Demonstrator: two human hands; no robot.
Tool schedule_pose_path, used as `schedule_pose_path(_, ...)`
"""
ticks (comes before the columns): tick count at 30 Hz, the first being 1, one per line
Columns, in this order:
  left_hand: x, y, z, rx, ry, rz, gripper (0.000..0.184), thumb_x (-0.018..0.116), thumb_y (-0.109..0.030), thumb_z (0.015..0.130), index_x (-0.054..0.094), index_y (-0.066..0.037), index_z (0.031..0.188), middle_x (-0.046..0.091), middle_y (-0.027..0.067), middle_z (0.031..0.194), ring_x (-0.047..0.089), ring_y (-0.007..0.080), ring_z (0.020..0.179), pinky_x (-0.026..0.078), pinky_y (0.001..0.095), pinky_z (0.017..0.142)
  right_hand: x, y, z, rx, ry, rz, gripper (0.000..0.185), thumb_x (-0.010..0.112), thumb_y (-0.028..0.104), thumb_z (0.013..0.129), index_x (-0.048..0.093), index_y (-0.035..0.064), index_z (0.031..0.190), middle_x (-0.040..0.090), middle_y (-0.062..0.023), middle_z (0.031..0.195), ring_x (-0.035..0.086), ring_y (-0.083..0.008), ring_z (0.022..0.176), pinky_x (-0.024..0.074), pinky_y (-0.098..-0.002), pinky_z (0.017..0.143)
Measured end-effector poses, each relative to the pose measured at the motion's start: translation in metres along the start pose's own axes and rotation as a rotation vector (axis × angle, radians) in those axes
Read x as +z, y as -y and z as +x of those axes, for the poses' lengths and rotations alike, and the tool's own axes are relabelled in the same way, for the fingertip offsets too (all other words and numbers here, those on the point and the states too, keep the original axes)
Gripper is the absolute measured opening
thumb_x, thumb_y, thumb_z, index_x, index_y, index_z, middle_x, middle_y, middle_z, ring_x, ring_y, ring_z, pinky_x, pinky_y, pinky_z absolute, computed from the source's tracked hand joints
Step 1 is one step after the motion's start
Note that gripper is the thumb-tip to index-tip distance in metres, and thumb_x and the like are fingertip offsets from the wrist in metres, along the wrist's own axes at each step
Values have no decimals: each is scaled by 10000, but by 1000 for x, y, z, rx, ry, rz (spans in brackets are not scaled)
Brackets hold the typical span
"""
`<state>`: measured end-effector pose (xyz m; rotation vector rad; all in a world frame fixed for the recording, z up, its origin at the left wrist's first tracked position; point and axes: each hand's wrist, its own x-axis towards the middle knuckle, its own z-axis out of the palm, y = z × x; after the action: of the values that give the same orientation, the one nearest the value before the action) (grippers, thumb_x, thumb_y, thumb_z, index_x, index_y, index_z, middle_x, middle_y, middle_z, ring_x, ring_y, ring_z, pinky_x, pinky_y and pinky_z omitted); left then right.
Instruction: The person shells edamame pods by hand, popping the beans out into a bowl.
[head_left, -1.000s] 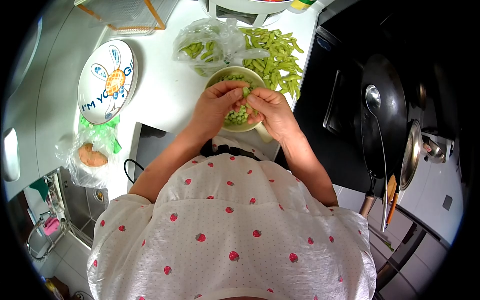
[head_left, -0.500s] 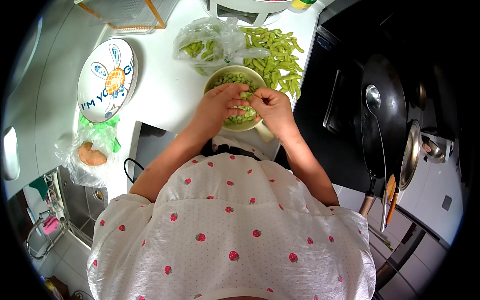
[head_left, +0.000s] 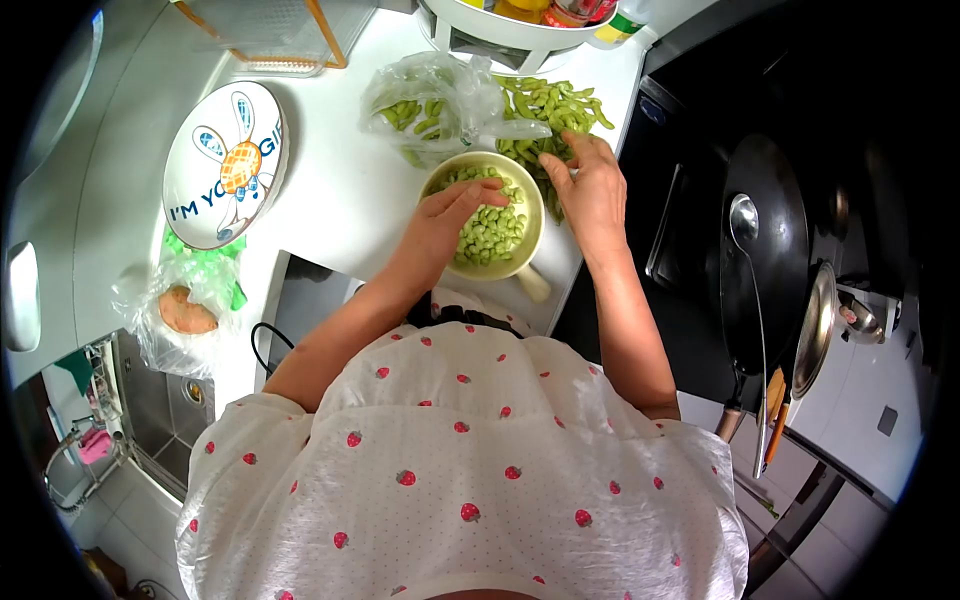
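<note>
My left hand (head_left: 452, 222) hovers over the left side of a cream bowl with a handle (head_left: 534, 284), its fingers stretched out and nothing visible in them. Inside the bowl lie shelled green edamame beans (head_left: 492, 236). To the right, my right hand (head_left: 592, 188) reaches to the near side of a pile of edamame pods (head_left: 548, 100), thumb and forefinger apart. Its fingertips are at the pods; whether they touch one is hard to see. A clear plastic bag (head_left: 432, 95) with more pods lies behind the bowl.
A white plate with a rabbit drawing (head_left: 225, 165) stands at the left, above a bagged brown tuber (head_left: 187, 310). A round rack with bottles (head_left: 520, 30) is at the back. On the black stove at right sit a wok (head_left: 770, 290) and a ladle (head_left: 744, 218).
My hands were together over the bowl, holding a pod. Now they are apart: the right has moved up and right to the pod pile, while the left stays over the bowl. The view shifted slightly.
</note>
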<state>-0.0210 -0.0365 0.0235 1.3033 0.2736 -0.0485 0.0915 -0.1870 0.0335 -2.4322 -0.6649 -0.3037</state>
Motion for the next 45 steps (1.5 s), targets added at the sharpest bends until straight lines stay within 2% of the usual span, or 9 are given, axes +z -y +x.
schedule_pose_path(2,-6,4,3,45,-66,-37,303,398,-235,908,592,-4,924,580,60,1030,505,128,971,343,266,911,1,15,10,-72,-97,-9,201,625,78,745,611,31,940,593,-118,870,592,-250,662,469,-309,593)
schedule_pose_path(7,-18,12,11,-13,-354,-253,299,407,-244,912,588,-18,837,596,75,911,528,129,851,395,269,802,36,66,31,-425,270,226,170,566,52,684,598,41,851,580,-134,859,582,-296,767,474,-365,634)
schedule_pose_path(16,-46,14,16,41,-515,-375,259,396,-234,914,569,-41,923,594,49,890,544,127,851,407,283,765,149,51,70,-309,582,-313,111,511,72,715,620,55,724,603,-138,789,612,-268,757,488,-367,632)
schedule_pose_path(19,-53,16,17,32,-524,-369,248,410,-236,911,570,-47,937,595,40,893,544,121,854,405,281,761,146,45,68,-447,417,-277,91,520,85,722,603,49,732,604,-121,728,613,-273,746,490,-360,633)
schedule_pose_path(28,-54,-3,20,9,-443,-357,250,510,-228,877,578,-38,1025,591,8,862,509,72,755,403,212,684,65,73,35,-85,352,477,169,652,87,706,521,18,786,570,-97,644,561,-207,551,442,-289,522)
schedule_pose_path(31,-43,-5,18,-5,-331,-373,235,540,-210,862,597,-27,998,582,1,812,492,69,709,398,198,654,44,73,12,-39,369,547,158,643,50,691,520,20,787,571,-140,705,552,-284,576,439,-334,531)
schedule_pose_path(35,-33,-1,13,10,-188,-296,229,561,-193,849,613,-12,981,578,2,766,482,72,691,392,198,638,34,54,-11,469,578,1167,128,618,56,768,559,-11,859,581,-50,700,533,-106,543,430,-217,489)
schedule_pose_path(40,-23,-1,3,-29,-15,-237,278,520,-215,869,577,8,1025,598,33,868,519,106,749,414,238,699,7,43,-23,616,819,1228,145,552,94,833,583,-37,889,574,-52,681,519,-78,524,395,-178,457)
schedule_pose_path(45,-20,5,0,-71,179,-413,323,471,-261,891,560,18,1028,578,58,935,527,143,820,410,269,747,5,40,-37,652,778,1363,114,563,80,823,579,-31,844,556,-38,645,485,-67,482,379,-181,430)
